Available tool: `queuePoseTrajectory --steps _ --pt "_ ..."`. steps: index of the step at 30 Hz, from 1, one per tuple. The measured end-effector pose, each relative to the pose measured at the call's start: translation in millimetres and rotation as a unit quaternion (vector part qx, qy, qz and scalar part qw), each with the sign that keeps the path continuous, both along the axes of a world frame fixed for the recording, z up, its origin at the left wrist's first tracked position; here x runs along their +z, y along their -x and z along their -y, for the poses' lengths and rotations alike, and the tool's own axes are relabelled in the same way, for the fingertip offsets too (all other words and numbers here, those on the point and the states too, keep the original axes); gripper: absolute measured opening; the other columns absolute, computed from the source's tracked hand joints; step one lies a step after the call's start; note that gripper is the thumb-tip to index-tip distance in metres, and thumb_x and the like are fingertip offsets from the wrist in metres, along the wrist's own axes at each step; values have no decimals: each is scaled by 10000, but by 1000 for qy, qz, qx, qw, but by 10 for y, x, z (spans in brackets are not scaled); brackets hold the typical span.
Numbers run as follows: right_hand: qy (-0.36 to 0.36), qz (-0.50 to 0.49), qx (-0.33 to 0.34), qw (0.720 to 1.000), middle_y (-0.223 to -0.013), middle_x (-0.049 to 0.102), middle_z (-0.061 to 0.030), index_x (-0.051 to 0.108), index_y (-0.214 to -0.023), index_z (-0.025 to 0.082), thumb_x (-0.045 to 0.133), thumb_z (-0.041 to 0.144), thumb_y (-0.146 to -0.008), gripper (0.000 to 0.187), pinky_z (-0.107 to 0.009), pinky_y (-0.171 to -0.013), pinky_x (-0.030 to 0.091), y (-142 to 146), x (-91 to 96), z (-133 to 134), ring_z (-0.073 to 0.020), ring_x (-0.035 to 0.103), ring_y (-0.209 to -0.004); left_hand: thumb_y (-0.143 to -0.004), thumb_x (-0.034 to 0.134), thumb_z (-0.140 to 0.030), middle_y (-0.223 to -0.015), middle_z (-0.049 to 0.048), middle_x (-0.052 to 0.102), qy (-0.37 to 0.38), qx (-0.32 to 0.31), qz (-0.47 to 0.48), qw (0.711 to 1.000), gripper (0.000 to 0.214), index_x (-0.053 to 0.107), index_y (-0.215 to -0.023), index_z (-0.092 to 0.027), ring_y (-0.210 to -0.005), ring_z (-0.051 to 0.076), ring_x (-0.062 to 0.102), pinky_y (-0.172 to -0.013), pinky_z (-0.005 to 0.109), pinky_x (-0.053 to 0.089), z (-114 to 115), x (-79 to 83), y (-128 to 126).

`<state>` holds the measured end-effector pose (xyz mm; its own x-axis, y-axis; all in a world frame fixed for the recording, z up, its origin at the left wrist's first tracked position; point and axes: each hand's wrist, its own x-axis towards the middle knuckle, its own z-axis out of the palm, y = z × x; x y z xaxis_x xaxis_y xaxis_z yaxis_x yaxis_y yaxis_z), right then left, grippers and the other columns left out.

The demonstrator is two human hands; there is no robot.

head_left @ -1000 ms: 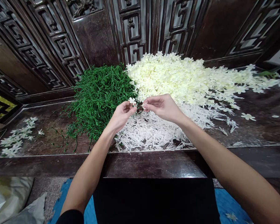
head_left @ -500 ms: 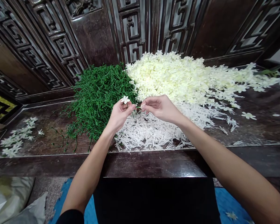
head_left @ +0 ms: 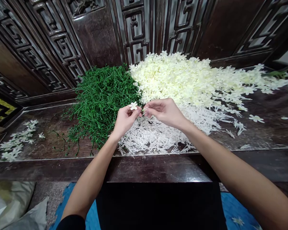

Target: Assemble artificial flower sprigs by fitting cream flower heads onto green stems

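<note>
My left hand (head_left: pixel 124 119) is closed in a pinch on a small cream artificial flower (head_left: pixel 133 105). Right beside it my right hand (head_left: pixel 164 111) pinches something thin and tiny at its fingertips, too small to name. The fingertips of both hands nearly meet above a heap of white plastic stamen sprigs (head_left: pixel 158 134). Behind them lie a mound of green plastic stems (head_left: pixel 100 95) and a large pile of cream flower petals (head_left: pixel 187 80).
The dark wooden bench top (head_left: pixel 50 124) carries a small group of finished flowers (head_left: pixel 16 142) at the far left. Stray petals (head_left: pixel 255 118) lie at the right. A carved wooden panel (head_left: pixel 98 35) stands behind. White bags (head_left: pixel 12 204) lie on the floor, lower left.
The flower in my left hand swung left and back toward my right fingertips. Both hands stayed together over the white sprigs, shifting only slightly.
</note>
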<state>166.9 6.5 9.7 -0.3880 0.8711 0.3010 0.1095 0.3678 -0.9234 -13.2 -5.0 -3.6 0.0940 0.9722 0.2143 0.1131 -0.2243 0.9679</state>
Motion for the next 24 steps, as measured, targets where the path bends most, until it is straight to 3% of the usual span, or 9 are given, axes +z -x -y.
queuePoseTrajectory --steps 4,9,16,24 --pt "-18 -3 -11 1000 -747 725 -59 764 -804 165 693 269 -811 126 -401 -710 617 0 4 4 -169 685 -665 -775 761 -351 -651 22 667 -21 2 14 1000 218 706 -768 -141 -555 87 537 -543 228 433 21 30 -19" --pt "-37 12 -29 999 -782 739 -64 762 -808 171 658 259 -831 139 -423 -712 616 -3 -7 -1 -180 691 -682 -683 835 -334 -795 41 737 -31 -35 46 998 254 734 -829 -152 -703 128 665 -697 265 540 -15 2 -2" --pt "-62 21 -32 997 -777 741 -63 758 -794 163 645 232 -843 141 -402 -717 614 1 -15 -1 -174 691 -678 -738 778 -280 -683 32 711 -18 -12 52 998 171 687 -785 -144 -589 128 668 -484 204 472 -34 -54 -1" --pt "-109 59 -51 991 -725 719 -58 752 -752 173 579 204 -846 199 -397 -662 584 6 2 22 -176 658 -650 -710 764 -185 -661 12 703 -108 60 10 992 62 740 -756 -152 -536 90 589 -526 216 501 3 -90 -3"
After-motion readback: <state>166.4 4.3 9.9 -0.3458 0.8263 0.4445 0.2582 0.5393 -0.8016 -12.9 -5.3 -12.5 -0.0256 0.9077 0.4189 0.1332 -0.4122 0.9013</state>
